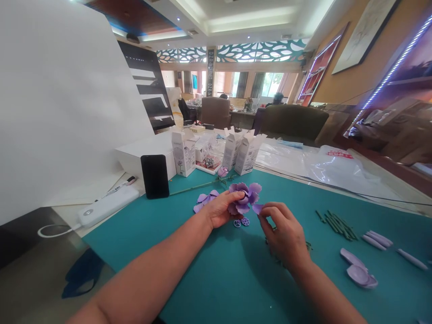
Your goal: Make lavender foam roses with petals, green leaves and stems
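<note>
My left hand [222,209] is closed around a purple toy flower [254,193] with ruffled petals, its thumb pressed over the flower's middle. Pinched in the fingertips of my right hand [285,229] is a loose purple petal [258,208], right beside the flower's lower right edge. Whether petal and flower touch is hard to tell. Beneath the flower lie small purple ring pieces [245,222] on the green mat [216,274]. More purple petals [204,200] rest behind my left wrist. Some small green pieces [308,246] are partly hidden by my right hand.
Green stem pieces [340,225], lilac tubes [377,240] and curved lilac petals [359,272] lie at the right. A finished-looking pink flower [222,171] on a long stem lies behind my hands. Farther back stand a black phone [154,176] and white boxes [248,153]; a power strip [106,207] is left.
</note>
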Available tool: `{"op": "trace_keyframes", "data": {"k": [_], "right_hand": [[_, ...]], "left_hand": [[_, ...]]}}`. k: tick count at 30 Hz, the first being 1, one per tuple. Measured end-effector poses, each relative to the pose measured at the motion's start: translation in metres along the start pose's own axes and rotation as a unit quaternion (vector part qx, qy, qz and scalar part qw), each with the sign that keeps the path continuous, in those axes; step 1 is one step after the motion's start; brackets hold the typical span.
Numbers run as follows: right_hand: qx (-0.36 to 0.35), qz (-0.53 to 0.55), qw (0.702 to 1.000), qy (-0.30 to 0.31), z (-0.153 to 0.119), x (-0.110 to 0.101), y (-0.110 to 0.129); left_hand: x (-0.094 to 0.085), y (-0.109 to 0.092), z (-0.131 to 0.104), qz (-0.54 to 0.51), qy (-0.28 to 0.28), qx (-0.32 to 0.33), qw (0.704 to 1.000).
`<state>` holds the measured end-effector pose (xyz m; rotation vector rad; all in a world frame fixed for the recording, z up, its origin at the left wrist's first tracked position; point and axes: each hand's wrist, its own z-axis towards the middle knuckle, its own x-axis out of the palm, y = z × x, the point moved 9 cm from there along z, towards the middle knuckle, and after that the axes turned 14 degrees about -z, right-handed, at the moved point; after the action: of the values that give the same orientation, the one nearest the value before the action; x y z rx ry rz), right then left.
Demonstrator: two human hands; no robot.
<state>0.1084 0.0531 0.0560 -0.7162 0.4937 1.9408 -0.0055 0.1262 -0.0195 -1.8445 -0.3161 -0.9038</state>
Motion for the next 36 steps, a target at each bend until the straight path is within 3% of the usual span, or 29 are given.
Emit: {"op": "trace_keyframes", "data": {"k": [8, 36], "right_hand": [[-0.027, -0.004, 0.999, -0.039, -0.0026, 0.0007, 0.0051], [-0.041, 0.005, 0.998, -0.041, -0.0026, -0.0003, 0.0076]], "left_hand": [[0.0039, 0.0009, -0.0041, -0.019, -0.012, 0.021, 1.000], [0.0061, 0.0014, -0.0034, -0.042, -0.016, 0.038, 0.998]]}}
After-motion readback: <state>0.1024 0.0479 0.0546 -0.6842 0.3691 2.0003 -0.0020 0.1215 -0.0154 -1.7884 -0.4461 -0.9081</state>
